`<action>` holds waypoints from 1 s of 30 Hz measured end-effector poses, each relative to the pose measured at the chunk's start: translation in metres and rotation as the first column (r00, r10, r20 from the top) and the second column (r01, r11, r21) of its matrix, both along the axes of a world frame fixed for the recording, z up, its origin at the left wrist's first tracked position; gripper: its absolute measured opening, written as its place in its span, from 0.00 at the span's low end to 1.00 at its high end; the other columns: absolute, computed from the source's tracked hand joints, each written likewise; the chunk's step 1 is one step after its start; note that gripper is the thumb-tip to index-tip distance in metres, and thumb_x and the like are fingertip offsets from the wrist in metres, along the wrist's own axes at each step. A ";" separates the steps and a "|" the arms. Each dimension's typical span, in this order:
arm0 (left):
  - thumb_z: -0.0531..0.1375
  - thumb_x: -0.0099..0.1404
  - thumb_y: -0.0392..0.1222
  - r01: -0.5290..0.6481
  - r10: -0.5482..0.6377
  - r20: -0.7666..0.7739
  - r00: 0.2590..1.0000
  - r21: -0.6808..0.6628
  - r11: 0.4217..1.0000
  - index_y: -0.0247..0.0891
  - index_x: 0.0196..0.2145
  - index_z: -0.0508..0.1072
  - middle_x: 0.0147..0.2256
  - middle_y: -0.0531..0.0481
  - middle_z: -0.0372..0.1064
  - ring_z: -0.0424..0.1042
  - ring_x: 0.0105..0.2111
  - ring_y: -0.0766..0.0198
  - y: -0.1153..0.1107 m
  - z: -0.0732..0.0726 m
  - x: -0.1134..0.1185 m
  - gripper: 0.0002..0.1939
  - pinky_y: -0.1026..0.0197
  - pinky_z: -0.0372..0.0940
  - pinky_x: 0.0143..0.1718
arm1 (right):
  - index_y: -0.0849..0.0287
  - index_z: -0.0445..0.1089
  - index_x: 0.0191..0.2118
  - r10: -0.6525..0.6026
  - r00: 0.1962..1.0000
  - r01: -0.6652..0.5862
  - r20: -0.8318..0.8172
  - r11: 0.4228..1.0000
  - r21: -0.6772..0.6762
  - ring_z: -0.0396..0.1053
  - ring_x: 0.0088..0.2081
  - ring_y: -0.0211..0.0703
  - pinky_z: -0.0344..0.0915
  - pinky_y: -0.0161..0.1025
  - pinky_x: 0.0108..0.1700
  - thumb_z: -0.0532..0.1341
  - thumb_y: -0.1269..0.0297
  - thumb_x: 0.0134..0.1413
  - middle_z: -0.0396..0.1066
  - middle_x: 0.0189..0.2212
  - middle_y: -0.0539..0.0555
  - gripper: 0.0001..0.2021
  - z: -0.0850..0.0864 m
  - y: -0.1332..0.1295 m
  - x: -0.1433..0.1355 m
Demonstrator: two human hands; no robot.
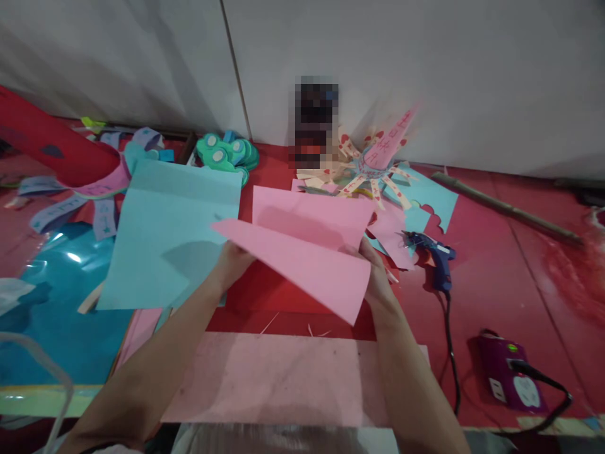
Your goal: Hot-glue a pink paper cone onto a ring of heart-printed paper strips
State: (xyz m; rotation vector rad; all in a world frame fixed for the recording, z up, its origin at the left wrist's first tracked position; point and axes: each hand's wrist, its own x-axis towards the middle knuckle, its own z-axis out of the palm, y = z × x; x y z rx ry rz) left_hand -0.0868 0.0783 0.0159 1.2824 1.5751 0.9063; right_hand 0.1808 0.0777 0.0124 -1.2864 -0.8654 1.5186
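A sheet of pink craft paper (302, 258) is held up in both hands, bent so that its near flap stands over the far part. My left hand (235, 261) grips it at the left, with the fingertips hidden behind the paper. At the right edge, my right hand (377, 272) is closed on the same sheet, thumb on the near side. Under it lies red paper (283, 295). A large light blue sheet (174, 233) rests just left of my left hand. Nearer to me is a pale pink board (283, 378).
A glue gun (437, 255) lies to the right, its cord trailing near a purple power strip (513, 372). Behind stand a pink paper cone (387, 142) with strips and green foam cutouts (227, 154). A stick (510, 208) lies at far right; a red cone (57, 142) leans left.
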 end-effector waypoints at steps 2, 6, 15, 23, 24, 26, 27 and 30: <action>0.61 0.49 0.57 -0.084 0.083 -0.027 0.996 -0.065 0.994 0.36 0.25 0.71 0.27 0.47 0.72 0.70 0.33 0.55 0.002 0.001 0.004 0.18 0.57 0.65 0.33 | 0.53 0.66 0.43 -0.063 0.998 0.063 -0.021 0.998 0.017 0.63 0.20 0.34 0.60 0.33 0.23 0.59 0.53 0.45 0.66 0.21 0.46 0.17 -0.006 0.004 0.000; 0.63 0.48 0.57 -0.148 0.146 -0.020 0.989 -0.124 0.981 0.36 0.32 0.74 0.33 0.46 0.74 0.71 0.36 0.53 0.002 0.005 0.008 0.21 0.57 0.67 0.34 | 0.54 0.65 0.41 -0.028 0.995 0.031 -0.091 0.999 0.031 0.59 0.16 0.32 0.58 0.32 0.20 0.59 0.60 0.42 0.58 0.15 0.42 0.16 -0.008 0.006 -0.001; 0.63 0.51 0.51 -0.194 0.194 0.150 0.970 -0.013 0.981 0.36 0.42 0.73 0.44 0.44 0.72 0.69 0.47 0.53 0.004 0.002 0.011 0.23 0.52 0.64 0.49 | 0.53 0.64 0.39 0.026 0.951 -0.036 -0.309 0.999 -0.029 0.70 0.28 0.37 0.67 0.35 0.29 0.54 0.39 0.46 0.70 0.28 0.48 0.23 -0.006 0.006 -0.009; 0.64 0.49 0.51 -0.208 0.201 0.138 0.970 0.036 0.977 0.33 0.41 0.73 0.43 0.43 0.72 0.69 0.45 0.53 0.007 0.002 0.016 0.24 0.50 0.64 0.49 | 0.51 0.66 0.33 -0.114 0.898 0.115 -0.425 0.993 -0.025 0.68 0.41 0.38 0.67 0.45 0.47 0.64 0.69 0.34 0.69 0.34 0.45 0.14 -0.014 0.008 -0.015; 0.65 0.49 0.50 -0.227 0.220 0.144 0.965 0.033 0.973 0.33 0.39 0.73 0.42 0.43 0.73 0.70 0.44 0.54 0.008 0.004 0.020 0.23 0.51 0.65 0.48 | 0.52 0.66 0.32 -0.110 0.891 0.116 -0.440 0.993 -0.013 0.68 0.41 0.38 0.66 0.46 0.49 0.63 0.72 0.33 0.69 0.34 0.45 0.15 -0.014 0.009 -0.018; 0.65 0.48 0.48 -0.248 0.237 0.179 0.955 0.040 0.968 0.33 0.39 0.73 0.40 0.44 0.73 0.71 0.42 0.56 0.012 0.008 0.032 0.21 0.53 0.66 0.46 | 0.53 0.66 0.33 -0.088 0.884 0.110 -0.458 0.994 0.021 0.67 0.42 0.38 0.65 0.47 0.51 0.60 0.75 0.31 0.69 0.35 0.45 0.17 -0.014 0.012 -0.026; 0.65 0.49 0.47 -0.253 0.237 0.207 0.949 0.055 0.966 0.34 0.39 0.73 0.40 0.44 0.73 0.71 0.41 0.57 0.014 0.011 0.039 0.21 0.55 0.66 0.45 | 0.53 0.65 0.34 -0.072 0.883 0.101 -0.463 0.994 0.037 0.67 0.43 0.38 0.64 0.47 0.51 0.59 0.76 0.30 0.69 0.36 0.45 0.19 -0.014 0.014 -0.032; 0.64 0.50 0.45 -0.277 0.235 0.254 0.938 0.144 0.950 0.35 0.41 0.72 0.40 0.46 0.73 0.71 0.40 0.60 0.017 0.017 0.063 0.20 0.59 0.67 0.42 | 0.52 0.62 0.38 -0.057 0.891 0.102 -0.451 0.992 0.077 0.67 0.43 0.36 0.65 0.46 0.50 0.55 0.77 0.29 0.69 0.36 0.45 0.23 -0.015 0.019 -0.054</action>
